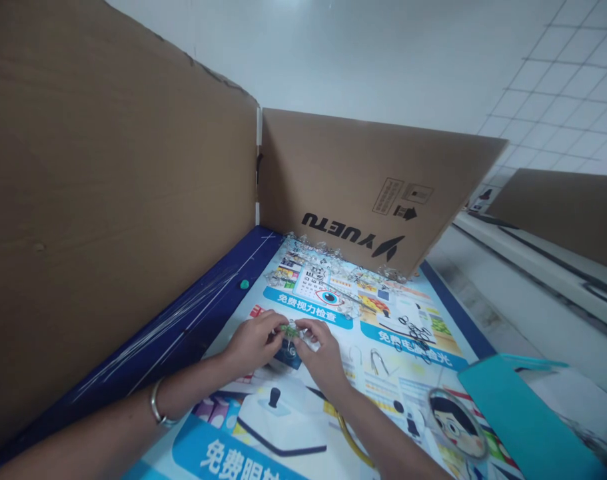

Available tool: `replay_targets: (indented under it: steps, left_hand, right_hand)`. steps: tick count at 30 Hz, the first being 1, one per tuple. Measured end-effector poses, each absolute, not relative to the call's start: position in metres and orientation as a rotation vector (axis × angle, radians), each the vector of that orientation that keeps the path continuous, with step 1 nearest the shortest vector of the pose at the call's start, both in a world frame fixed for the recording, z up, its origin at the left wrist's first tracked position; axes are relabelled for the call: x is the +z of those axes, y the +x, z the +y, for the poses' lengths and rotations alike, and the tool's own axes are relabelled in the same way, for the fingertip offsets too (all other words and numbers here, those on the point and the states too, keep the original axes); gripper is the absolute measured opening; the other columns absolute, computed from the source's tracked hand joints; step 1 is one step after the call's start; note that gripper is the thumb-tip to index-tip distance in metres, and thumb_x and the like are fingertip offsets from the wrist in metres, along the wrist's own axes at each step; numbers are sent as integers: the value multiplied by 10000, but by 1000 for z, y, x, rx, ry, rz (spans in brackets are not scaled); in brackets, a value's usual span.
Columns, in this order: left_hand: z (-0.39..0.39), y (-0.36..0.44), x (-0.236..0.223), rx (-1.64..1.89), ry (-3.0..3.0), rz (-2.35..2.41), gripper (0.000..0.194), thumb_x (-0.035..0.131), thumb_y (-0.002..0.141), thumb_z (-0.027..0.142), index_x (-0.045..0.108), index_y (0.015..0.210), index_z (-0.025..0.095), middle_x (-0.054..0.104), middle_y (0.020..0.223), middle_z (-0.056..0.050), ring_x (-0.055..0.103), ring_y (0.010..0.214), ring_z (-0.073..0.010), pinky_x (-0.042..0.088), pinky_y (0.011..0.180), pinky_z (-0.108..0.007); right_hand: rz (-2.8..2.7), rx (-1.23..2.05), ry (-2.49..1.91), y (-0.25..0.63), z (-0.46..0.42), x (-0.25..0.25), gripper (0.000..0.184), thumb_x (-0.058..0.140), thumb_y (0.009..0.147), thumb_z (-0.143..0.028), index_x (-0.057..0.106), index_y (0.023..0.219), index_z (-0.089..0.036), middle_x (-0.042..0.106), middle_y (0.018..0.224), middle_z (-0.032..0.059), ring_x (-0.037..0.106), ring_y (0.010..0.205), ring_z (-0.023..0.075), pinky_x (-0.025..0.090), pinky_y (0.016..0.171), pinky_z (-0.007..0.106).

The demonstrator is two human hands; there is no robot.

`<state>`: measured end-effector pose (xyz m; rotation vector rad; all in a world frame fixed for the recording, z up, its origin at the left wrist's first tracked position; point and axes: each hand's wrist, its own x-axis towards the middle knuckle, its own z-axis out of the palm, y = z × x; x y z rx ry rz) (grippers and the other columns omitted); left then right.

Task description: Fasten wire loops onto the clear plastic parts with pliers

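My left hand [253,343] and my right hand [326,357] meet over the middle of the printed sheet. Their fingertips pinch a small green piece [289,331] from both sides. Its exact kind is too small to make out, and the fingers cover part of it. A silver bracelet [156,403] circles my left wrist. Right of my right hand, thin bent wire pieces [379,362] lie on the sheet. Farther off is a loose group of small dark rings or loops [416,333].
Cardboard panels stand at the left [108,173] and the back [343,173]. Many small clear pieces [328,249] lie scattered along the back panel's foot. A small green lump [244,285] sits on the blue left border. At the right stands an open teal box [523,407].
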<state>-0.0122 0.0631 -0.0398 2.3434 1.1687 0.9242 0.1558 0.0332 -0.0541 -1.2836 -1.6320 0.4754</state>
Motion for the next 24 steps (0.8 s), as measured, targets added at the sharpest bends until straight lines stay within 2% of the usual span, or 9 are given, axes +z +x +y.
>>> replay_targets:
  steps: [24]
  left_hand:
    - [60, -14, -42, 902, 2401, 1152, 205, 472, 786, 156, 580, 953, 203, 605, 876, -29, 581, 770, -145, 449, 708, -226]
  right_hand:
    - [-1489, 558, -1338, 169, 34, -51, 227, 524, 718, -213, 628, 920, -210, 617, 893, 25, 520, 743, 152, 432, 703, 288]
